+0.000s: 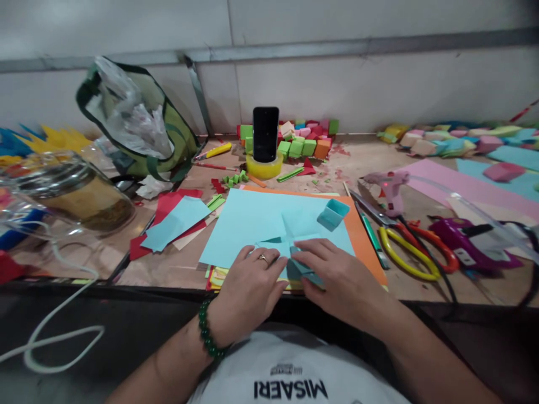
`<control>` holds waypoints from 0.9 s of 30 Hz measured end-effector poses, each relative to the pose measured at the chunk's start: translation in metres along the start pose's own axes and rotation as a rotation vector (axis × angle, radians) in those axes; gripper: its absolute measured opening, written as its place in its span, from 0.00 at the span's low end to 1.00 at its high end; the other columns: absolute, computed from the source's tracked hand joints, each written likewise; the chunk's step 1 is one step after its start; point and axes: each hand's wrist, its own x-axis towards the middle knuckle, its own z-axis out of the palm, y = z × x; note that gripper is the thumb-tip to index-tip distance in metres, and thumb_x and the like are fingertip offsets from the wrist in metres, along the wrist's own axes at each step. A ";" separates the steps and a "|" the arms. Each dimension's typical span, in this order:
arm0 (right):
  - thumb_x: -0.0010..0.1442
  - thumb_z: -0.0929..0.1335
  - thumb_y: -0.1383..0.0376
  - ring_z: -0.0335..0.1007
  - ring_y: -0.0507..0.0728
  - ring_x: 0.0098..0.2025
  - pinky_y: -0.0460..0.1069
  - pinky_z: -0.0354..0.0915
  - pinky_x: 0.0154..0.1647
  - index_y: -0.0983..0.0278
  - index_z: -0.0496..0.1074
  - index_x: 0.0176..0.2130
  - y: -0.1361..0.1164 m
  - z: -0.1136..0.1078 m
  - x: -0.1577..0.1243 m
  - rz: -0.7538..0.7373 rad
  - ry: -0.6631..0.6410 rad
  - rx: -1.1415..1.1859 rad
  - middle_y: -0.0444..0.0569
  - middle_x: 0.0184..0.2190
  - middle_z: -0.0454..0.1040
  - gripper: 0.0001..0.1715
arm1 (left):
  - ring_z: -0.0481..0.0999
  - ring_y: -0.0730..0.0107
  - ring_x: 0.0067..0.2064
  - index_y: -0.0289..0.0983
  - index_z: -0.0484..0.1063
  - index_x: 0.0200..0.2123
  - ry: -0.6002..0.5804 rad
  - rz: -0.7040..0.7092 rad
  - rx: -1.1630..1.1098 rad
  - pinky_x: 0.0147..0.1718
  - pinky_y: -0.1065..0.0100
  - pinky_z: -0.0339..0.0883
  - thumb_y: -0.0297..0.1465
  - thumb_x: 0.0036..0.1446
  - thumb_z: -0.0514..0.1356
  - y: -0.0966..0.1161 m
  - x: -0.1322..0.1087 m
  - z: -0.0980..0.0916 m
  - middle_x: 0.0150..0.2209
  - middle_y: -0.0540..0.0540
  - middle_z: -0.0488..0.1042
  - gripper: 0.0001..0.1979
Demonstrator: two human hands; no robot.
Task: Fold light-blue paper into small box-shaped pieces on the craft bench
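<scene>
Both hands work at the near edge of a stack of coloured paper topped by a light blue sheet (248,219). A light blue piece of paper with folded flaps (304,237) lies on it, partly covered by my fingers. My left hand (250,283), with a ring and a green bead bracelet, has its fingers closed on the left side of this piece. My right hand (334,275) bends its fingers over the right side, thumb near the left thumb. Just beyond the right hand sits a small open light blue paper box (336,212).
Scissors (404,252), a green cutter (373,235) and a pink glue gun (391,188) lie right. Behind, a phone (265,134) stands in a yellow tape roll (264,167) before coloured paper cubes (297,147). Left are paper scraps (177,221), a jar (84,196) and a green bag (177,126).
</scene>
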 end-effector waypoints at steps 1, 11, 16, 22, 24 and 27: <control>0.48 0.65 0.76 0.66 0.63 0.53 0.57 0.68 0.50 0.67 0.70 0.49 0.003 -0.004 -0.003 0.009 -0.017 0.016 0.57 0.52 0.71 0.26 | 0.69 0.60 0.50 0.37 0.67 0.49 -0.001 -0.003 -0.011 0.53 0.53 0.56 0.32 0.63 0.52 -0.001 0.000 -0.001 0.50 0.43 0.72 0.13; 0.52 0.61 0.79 0.72 0.63 0.42 0.59 0.71 0.41 0.68 0.72 0.44 0.002 -0.010 -0.010 -0.048 -0.095 -0.099 0.57 0.41 0.76 0.22 | 0.67 0.56 0.55 0.40 0.67 0.51 -0.017 -0.012 0.012 0.58 0.45 0.51 0.35 0.63 0.53 -0.002 -0.002 -0.002 0.52 0.40 0.70 0.15; 0.58 0.62 0.76 0.71 0.60 0.37 0.56 0.71 0.37 0.67 0.74 0.34 -0.002 -0.006 -0.006 -0.164 -0.042 -0.068 0.54 0.33 0.77 0.12 | 0.65 0.52 0.56 0.36 0.68 0.52 0.046 0.028 0.018 0.55 0.48 0.56 0.37 0.62 0.54 -0.002 -0.009 0.003 0.53 0.38 0.70 0.18; 0.56 0.61 0.77 0.69 0.61 0.47 0.57 0.70 0.47 0.66 0.73 0.42 -0.004 0.004 -0.006 -0.182 0.006 0.073 0.54 0.42 0.76 0.17 | 0.68 0.57 0.54 0.37 0.66 0.53 0.057 0.038 -0.045 0.57 0.48 0.54 0.36 0.63 0.53 -0.001 -0.012 0.007 0.52 0.40 0.72 0.17; 0.53 0.61 0.80 0.69 0.60 0.49 0.57 0.69 0.49 0.65 0.71 0.48 0.001 0.001 -0.008 -0.135 -0.026 0.179 0.53 0.45 0.76 0.25 | 0.68 0.58 0.55 0.37 0.66 0.52 0.059 0.036 -0.058 0.56 0.49 0.54 0.36 0.63 0.54 -0.002 -0.012 0.008 0.52 0.41 0.72 0.17; 0.54 0.61 0.78 0.70 0.57 0.50 0.53 0.70 0.50 0.60 0.73 0.46 0.013 -0.009 -0.012 -0.023 -0.108 0.354 0.51 0.48 0.74 0.24 | 0.68 0.57 0.55 0.37 0.67 0.52 0.076 0.041 -0.081 0.56 0.49 0.57 0.37 0.62 0.55 -0.003 -0.013 0.010 0.52 0.41 0.72 0.17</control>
